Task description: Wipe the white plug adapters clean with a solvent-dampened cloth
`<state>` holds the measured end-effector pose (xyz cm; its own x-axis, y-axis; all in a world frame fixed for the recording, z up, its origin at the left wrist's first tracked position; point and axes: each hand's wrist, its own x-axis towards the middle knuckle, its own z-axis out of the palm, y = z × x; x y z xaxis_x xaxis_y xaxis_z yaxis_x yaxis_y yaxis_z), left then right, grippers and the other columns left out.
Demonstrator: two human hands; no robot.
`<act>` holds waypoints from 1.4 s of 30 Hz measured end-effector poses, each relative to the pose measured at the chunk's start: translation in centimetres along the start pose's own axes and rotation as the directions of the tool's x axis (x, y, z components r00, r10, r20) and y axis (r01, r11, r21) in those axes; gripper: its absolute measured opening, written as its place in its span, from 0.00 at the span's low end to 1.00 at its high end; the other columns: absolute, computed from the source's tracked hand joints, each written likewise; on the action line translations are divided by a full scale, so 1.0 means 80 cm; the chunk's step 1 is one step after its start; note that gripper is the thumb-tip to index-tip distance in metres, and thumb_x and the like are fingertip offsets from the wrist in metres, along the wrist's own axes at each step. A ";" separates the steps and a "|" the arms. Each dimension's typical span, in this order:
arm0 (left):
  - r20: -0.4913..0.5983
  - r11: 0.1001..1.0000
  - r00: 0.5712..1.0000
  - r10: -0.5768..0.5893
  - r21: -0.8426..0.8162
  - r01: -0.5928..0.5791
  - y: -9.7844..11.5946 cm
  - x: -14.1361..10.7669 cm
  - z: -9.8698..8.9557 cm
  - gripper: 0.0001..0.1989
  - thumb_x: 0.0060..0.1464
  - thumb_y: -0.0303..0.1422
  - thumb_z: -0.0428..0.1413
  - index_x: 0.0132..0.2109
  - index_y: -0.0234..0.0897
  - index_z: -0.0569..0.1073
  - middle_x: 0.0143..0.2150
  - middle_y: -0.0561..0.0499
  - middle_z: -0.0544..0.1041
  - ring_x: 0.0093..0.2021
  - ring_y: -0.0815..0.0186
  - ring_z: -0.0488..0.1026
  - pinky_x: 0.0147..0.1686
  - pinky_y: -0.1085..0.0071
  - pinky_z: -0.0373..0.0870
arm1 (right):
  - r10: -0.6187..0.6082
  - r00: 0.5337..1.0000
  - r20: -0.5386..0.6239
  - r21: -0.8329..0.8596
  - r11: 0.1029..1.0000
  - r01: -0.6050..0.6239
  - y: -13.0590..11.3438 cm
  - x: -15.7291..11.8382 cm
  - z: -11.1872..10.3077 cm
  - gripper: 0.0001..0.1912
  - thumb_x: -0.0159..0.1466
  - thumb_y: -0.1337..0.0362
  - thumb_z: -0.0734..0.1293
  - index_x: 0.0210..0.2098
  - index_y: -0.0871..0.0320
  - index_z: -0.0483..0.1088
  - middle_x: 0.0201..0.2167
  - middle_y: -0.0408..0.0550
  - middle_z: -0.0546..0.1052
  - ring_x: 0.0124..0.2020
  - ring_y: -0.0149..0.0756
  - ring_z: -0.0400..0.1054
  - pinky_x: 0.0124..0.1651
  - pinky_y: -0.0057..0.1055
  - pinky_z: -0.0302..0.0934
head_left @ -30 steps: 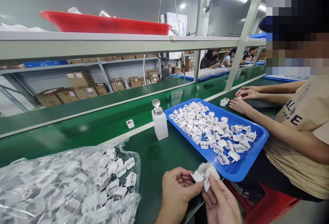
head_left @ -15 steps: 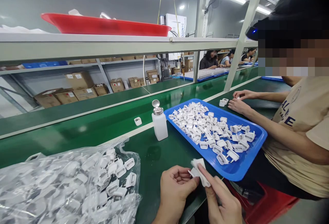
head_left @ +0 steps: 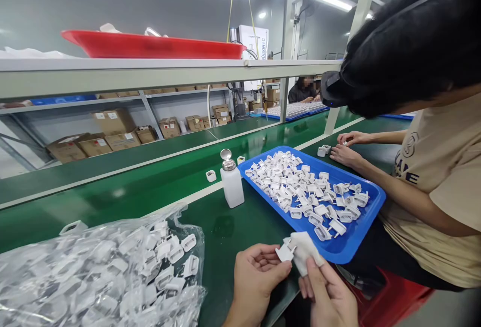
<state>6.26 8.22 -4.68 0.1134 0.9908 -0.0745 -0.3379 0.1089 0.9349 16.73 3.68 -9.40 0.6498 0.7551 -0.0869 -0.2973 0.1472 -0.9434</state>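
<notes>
Near the table's front edge, my left hand (head_left: 259,279) pinches a small white plug housing (head_left: 285,252) with prongs pointing up and right. Just right of it, my right hand (head_left: 328,287) grips a folded white cloth (head_left: 305,252) between thumb and fingers. The cloth is beside the housing's prongs. Beyond my hands a blue tray (head_left: 343,256) holds several similar white housings. On the left lies a clear plastic bag (head_left: 199,252) with several more. A white pump bottle (head_left: 233,187) with a metal top, its lid raised, stands between bag and tray.
White pieces (head_left: 211,176) sit on the green conveyor belt (head_left: 124,182) behind the bottle. A person (head_left: 432,192) in a beige shirt works at the right. Overhead, a shelf (head_left: 150,74) carries a red tray (head_left: 158,47). Cartons (head_left: 124,139) stand on racks behind.
The cloth has come off the housing and opened out beside it, exposing the prongs. Pieces on the belt have shifted right, with another now behind the bottle. The neighbouring person's head has leaned forward.
</notes>
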 end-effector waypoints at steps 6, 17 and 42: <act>0.008 0.999 0.999 -0.047 0.000 0.047 0.000 0.000 -0.002 0.19 0.32 0.35 0.77 0.32 0.30 0.83 0.28 0.41 0.85 0.26 0.66 0.78 0.28 0.74 0.75 | 0.174 0.978 0.116 0.369 0.907 -0.205 -0.006 -0.003 0.028 0.21 0.54 0.51 0.80 0.37 0.61 0.79 0.16 0.32 0.56 0.18 0.21 0.45 0.19 0.20 0.43; 0.183 0.972 0.974 -0.131 -0.171 0.163 0.023 -0.006 0.000 0.17 0.50 0.42 0.69 0.32 0.29 0.82 0.25 0.46 0.80 0.24 0.72 0.74 0.26 0.78 0.69 | 0.037 0.979 -0.201 0.310 0.950 0.028 -0.021 -0.015 0.026 0.17 0.58 0.50 0.78 0.37 0.57 0.78 0.15 0.33 0.62 0.16 0.23 0.52 0.18 0.22 0.50; 0.206 0.972 0.973 -0.104 -0.186 0.143 0.019 -0.005 0.001 0.18 0.46 0.40 0.73 0.39 0.31 0.84 0.31 0.45 0.83 0.28 0.71 0.75 0.32 0.77 0.72 | 0.072 0.986 -0.149 0.055 0.996 -0.065 -0.041 -0.039 0.030 0.33 0.58 0.41 0.74 0.46 0.66 0.78 0.11 0.35 0.62 0.16 0.27 0.55 0.20 0.26 0.49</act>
<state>5.75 8.00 -3.22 0.3378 0.9361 -0.0978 -0.4859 0.2624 0.8337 14.03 2.38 -5.30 0.7234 0.6603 -0.2015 -0.3766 0.1329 -0.9168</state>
